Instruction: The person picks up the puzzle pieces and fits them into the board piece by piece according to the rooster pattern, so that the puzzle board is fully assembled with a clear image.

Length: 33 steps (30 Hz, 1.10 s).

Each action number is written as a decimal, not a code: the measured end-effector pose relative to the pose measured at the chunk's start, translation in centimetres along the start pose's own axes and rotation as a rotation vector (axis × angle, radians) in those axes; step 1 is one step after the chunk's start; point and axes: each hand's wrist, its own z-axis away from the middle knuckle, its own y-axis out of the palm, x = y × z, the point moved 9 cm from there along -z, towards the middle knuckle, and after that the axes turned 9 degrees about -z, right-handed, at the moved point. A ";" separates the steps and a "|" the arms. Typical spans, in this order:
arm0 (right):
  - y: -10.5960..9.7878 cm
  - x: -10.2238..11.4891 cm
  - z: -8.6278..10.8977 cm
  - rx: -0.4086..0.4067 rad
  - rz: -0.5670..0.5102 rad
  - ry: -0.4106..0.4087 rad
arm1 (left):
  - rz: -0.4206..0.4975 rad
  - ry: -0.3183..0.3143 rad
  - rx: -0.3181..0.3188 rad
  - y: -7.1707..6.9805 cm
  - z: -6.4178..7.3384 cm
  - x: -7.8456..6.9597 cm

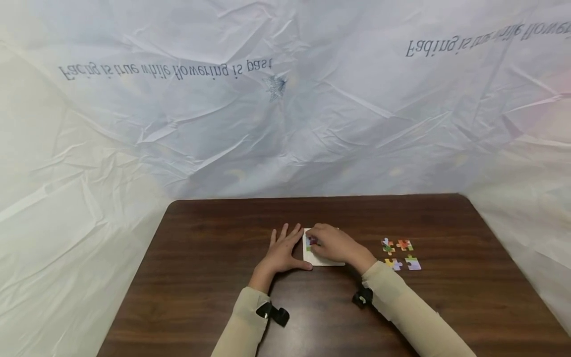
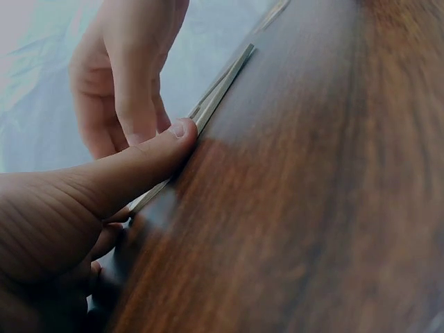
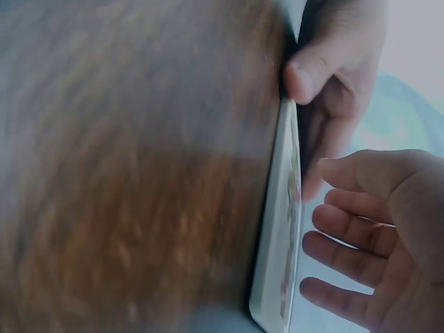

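A small white puzzle tray lies on the table, with a purple and green puzzle piece showing at its left side. My left hand rests beside the tray, fingers spread, thumb against its near left corner. Over the tray is my right hand, hiding much of it. In the right wrist view the right fingers are loosely bent with gaps between them, their tips at the tray's surface; no piece shows between them. The left thumb touches the tray's edge in the left wrist view.
Several loose puzzle pieces lie right of the tray, among them an orange-red piece and a lilac and green one. The brown wooden table meets a creased pale sheet behind it.
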 end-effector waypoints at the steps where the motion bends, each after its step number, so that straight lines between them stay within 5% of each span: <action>1: -0.3 -0.1 0.2 -0.017 -0.015 0.000 | 0.002 -0.002 -0.001 0.0 0.0 0.0; 7: -2.4 -1.5 1.9 -0.091 -0.038 0.011 | 0.022 0.007 -0.001 0.1 0.0 -0.1; 21: -7.4 -6.8 7.7 -0.117 0.027 0.128 | 0.018 0.009 0.003 -0.3 0.0 0.1; 33: -8.6 -9.8 11.4 -0.099 0.032 0.209 | 0.038 0.034 0.005 -0.8 -0.9 0.7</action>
